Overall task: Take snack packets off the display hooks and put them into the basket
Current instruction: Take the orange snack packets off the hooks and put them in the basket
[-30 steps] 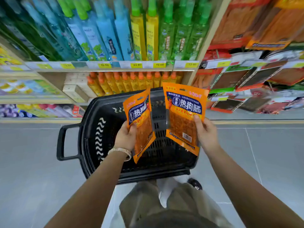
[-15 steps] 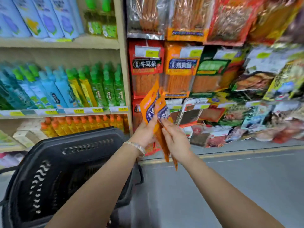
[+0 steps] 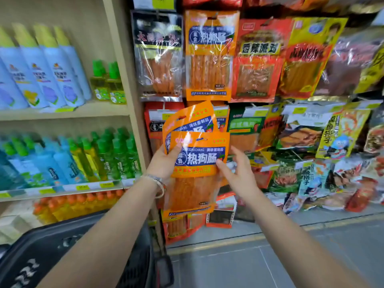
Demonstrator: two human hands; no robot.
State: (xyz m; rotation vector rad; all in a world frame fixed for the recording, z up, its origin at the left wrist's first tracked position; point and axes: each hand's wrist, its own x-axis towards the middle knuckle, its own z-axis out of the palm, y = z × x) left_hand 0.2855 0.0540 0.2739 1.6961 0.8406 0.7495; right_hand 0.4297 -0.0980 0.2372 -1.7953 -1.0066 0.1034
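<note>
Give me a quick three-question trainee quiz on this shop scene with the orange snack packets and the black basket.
1. True or false: the orange plastic snack packets already lie in the black plastic basket.
2. The packets are gripped by: A) the left hand, B) a display hook, C) nothing.
3. How many orange packets does that hand hold?

Key: 1 false; 2 A; 3 two.
</note>
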